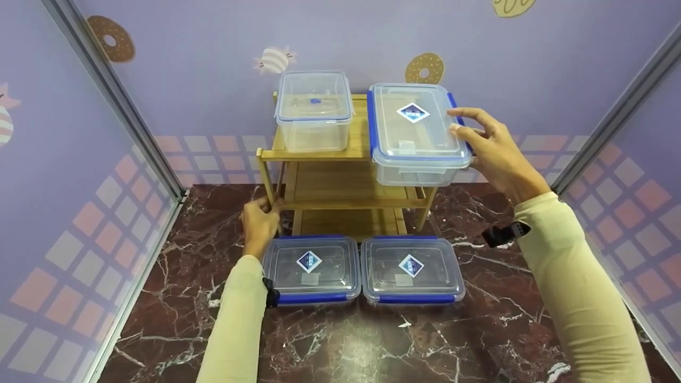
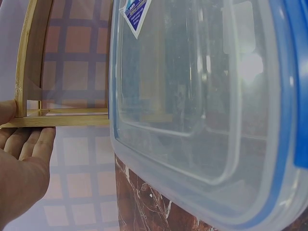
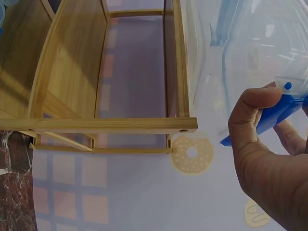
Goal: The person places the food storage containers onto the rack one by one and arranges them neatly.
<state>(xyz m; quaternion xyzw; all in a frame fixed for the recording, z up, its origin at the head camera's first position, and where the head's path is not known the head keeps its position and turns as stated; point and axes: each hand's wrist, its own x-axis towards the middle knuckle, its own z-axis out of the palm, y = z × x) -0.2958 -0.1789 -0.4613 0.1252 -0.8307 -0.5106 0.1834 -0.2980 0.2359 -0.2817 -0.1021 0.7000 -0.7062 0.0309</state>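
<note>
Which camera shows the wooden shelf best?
The head view: it shows all three levels of the wooden shelf, though boxes hide parts. The right wrist view shows one end close up, cut off by the picture's edge. The left wrist view shows only part of it, held by the left hand.

Lilac walls (image 1: pixel 362 32) (doughnut-patterned), dark marbled surface (image 1: pixel 500 335) below.

R fingers (image 1: pixel 471 113) grip contnr (image 1: pixel 417 135); L fingers (image 1: pixel 259 204) hold rack (image 1: pixel 332 183).
</note>
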